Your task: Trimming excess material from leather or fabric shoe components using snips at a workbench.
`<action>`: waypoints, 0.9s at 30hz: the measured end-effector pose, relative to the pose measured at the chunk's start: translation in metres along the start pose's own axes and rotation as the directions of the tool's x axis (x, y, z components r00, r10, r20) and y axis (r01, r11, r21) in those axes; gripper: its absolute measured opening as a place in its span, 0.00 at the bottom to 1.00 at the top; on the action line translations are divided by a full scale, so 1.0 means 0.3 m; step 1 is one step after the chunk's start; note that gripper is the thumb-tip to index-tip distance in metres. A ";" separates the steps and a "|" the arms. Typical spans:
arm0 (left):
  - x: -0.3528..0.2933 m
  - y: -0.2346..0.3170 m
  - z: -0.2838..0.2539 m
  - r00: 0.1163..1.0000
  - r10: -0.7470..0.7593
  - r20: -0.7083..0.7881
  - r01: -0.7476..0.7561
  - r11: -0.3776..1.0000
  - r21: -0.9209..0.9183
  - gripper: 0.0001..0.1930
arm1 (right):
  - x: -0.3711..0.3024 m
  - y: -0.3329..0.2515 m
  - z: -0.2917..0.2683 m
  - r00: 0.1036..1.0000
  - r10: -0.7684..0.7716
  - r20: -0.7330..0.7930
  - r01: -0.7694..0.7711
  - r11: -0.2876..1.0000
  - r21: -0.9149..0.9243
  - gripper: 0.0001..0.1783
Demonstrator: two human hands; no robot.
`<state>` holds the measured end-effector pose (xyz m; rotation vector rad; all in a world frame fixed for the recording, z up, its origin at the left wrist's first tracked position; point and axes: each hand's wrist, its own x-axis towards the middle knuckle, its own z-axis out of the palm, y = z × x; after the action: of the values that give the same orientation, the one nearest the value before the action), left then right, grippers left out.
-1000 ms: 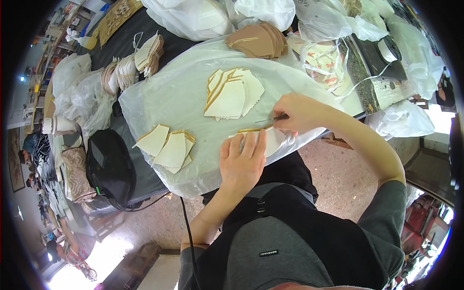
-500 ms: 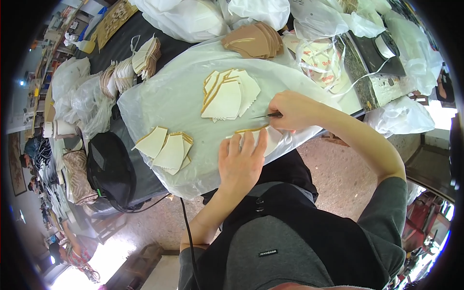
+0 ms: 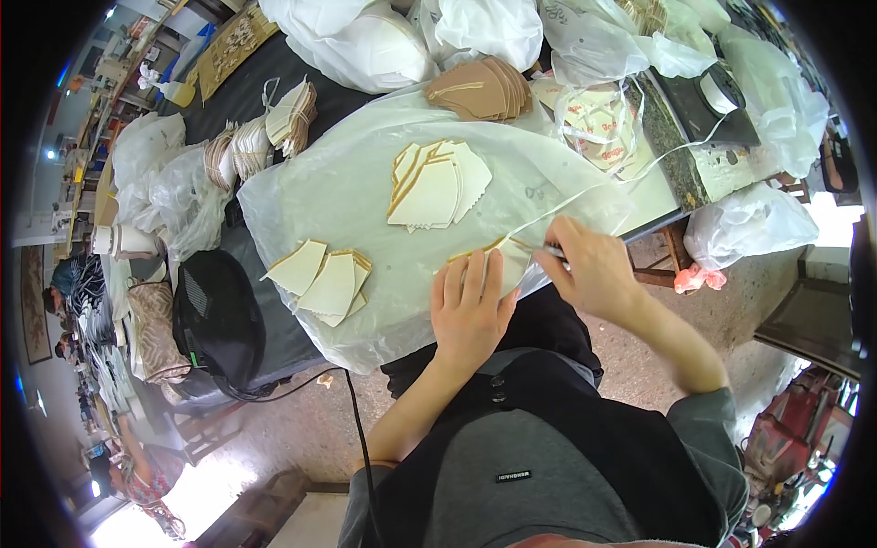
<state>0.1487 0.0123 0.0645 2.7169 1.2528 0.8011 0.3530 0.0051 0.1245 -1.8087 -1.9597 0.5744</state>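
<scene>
My left hand (image 3: 469,315) lies with fingers stretched over a white, fan-shaped piece (image 3: 517,260) with a tan edge, holding it down on the plastic sheet. In my right hand (image 3: 592,268) is a thin pointed metal tool (image 3: 554,249), its tip close to the piece's upper edge beside my left fingers. A narrow white tape (image 3: 566,203) runs from its roll down to that edge. Farther up, a pile of similar white pieces (image 3: 433,190) with tan edges lies on the sheet. A smaller group of white pieces (image 3: 327,281) is at the left.
Translucent plastic sheeting (image 3: 301,183) covers the dark table. Along the back are stacked brown pieces (image 3: 484,89), white plastic bags (image 3: 365,46) and the tape roll (image 3: 718,94). Bundled pieces (image 3: 291,117) and a black mesh-backed bag (image 3: 217,315) are at the left.
My right hand has moved right and toward me with the pointed tool. The white tape now stretches across to the piece's edge. My left hand has shifted slightly right, still on the piece.
</scene>
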 end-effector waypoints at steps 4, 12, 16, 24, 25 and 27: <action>-0.022 0.017 0.011 1.000 -0.013 -0.023 0.013 1.000 0.015 0.28 | -0.035 0.012 0.066 0.999 0.018 -0.050 -0.022 0.997 -0.072 0.12; -0.002 0.005 0.030 1.000 -0.025 -0.010 0.025 1.000 0.014 0.28 | 0.038 0.010 0.110 0.996 0.037 -0.079 -0.043 0.996 -0.084 0.12; 0.031 0.007 0.005 0.999 -0.017 -0.044 0.017 1.000 0.018 0.27 | 0.058 -0.005 0.081 0.991 0.006 -0.135 -0.018 0.996 -0.089 0.12; -0.012 -0.087 -0.061 0.971 -0.082 -0.225 0.021 0.965 -0.262 0.12 | 0.036 0.000 0.060 0.987 0.044 -0.153 0.000 0.962 0.273 0.24; -0.015 -0.110 -0.099 0.957 -0.097 -0.273 0.024 0.966 -0.258 0.12 | 0.032 -0.018 0.021 0.984 0.079 -0.162 -0.030 0.959 0.283 0.22; -0.009 -0.211 -0.206 0.878 0.024 -0.477 -0.064 0.996 -0.067 0.11 | 0.026 -0.010 -0.027 0.978 0.110 -0.176 -0.054 0.953 0.298 0.21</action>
<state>0.0739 0.0423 0.1012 2.5738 1.1886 1.5645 0.3542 0.0129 0.1331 -1.6962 -1.5864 0.6531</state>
